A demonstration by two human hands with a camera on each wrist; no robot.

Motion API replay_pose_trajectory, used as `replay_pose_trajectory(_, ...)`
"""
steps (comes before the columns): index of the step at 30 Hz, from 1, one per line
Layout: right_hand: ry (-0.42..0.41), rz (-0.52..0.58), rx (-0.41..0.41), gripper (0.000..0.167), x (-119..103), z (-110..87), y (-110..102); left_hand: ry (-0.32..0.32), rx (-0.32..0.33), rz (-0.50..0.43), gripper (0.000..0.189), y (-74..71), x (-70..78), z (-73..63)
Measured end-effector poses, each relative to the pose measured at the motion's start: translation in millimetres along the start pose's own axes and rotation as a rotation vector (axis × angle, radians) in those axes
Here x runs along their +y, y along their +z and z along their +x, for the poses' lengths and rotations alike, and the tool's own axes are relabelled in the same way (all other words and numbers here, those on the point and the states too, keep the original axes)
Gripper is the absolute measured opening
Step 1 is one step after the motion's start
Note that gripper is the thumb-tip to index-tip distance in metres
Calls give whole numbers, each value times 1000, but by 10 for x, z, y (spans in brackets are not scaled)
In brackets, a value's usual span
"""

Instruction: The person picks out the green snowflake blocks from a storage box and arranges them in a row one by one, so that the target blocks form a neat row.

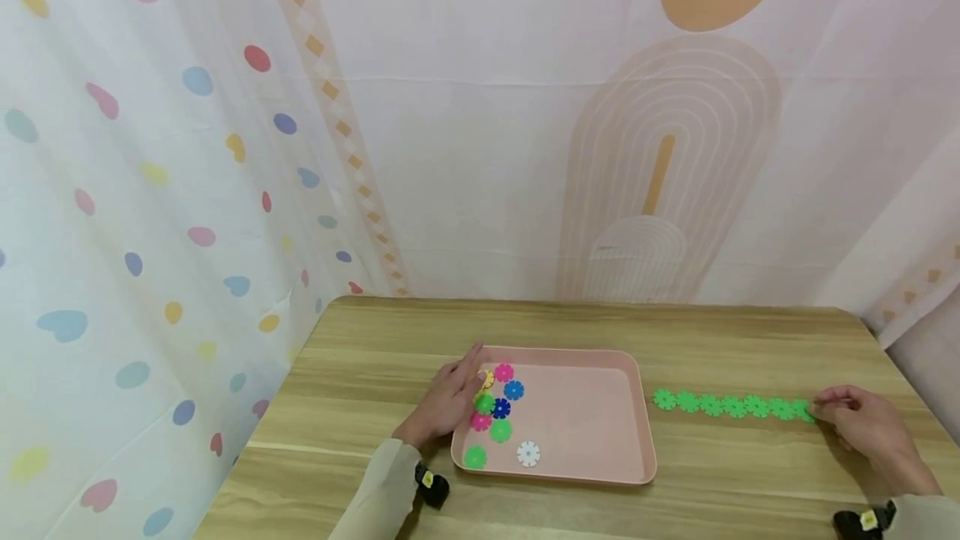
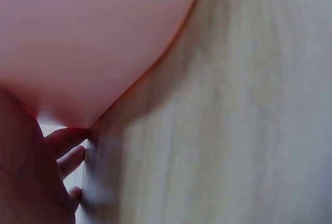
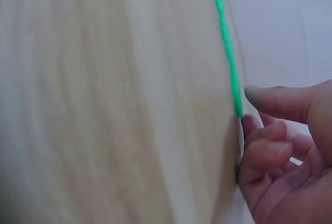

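A pink tray [image 1: 573, 415] sits on the table, with several notched plastic discs in its left part. My left hand [image 1: 450, 394] holds the tray's left rim, thumb over the inner edge and fingers along the outside; in the left wrist view the fingers [image 2: 67, 141] show beside the tray wall. To the right, a straight chain of green interlocking discs [image 1: 731, 406] lies on the table. At the chain's right end, my right hand [image 1: 870, 423] grips with thumb and fingertips, the other fingers curled. The right wrist view shows the chain [image 3: 228, 47] edge-on, with the thumb right beside it.
Inside the tray are a white disc [image 1: 528, 453], green discs [image 1: 476, 457], blue discs [image 1: 513, 390], pink discs [image 1: 504, 372] and a yellow disc [image 1: 489, 379] partly behind the left thumb. The wooden table [image 1: 570, 515] meets a patterned curtain [image 1: 480, 190] at its back edge.
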State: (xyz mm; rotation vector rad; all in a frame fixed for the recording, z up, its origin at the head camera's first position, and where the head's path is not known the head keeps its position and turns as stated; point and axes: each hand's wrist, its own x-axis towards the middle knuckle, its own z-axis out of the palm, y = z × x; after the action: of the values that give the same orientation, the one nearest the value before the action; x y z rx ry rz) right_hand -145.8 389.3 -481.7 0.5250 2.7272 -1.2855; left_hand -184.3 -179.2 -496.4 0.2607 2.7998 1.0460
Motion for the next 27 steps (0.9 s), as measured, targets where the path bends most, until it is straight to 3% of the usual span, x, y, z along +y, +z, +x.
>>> replay_pose_trajectory(5,-65,-131,35,40,-160,-72,-1,0,1,3,58,3,1,4)
replay_pose_trajectory(10,-185,-171,-18,47,-450,-148,36,-2,-1,0,58,4,-2,3)
replay_pose_trajectory(18,-368,-117,-58,32,-904,-262,334,-16,-2,3,58,-5,2,-1)
replay_pose_trajectory(27,-466,-45,-123,23,-1215,-333,680,-27,1,-5,57,-2,5,-2)
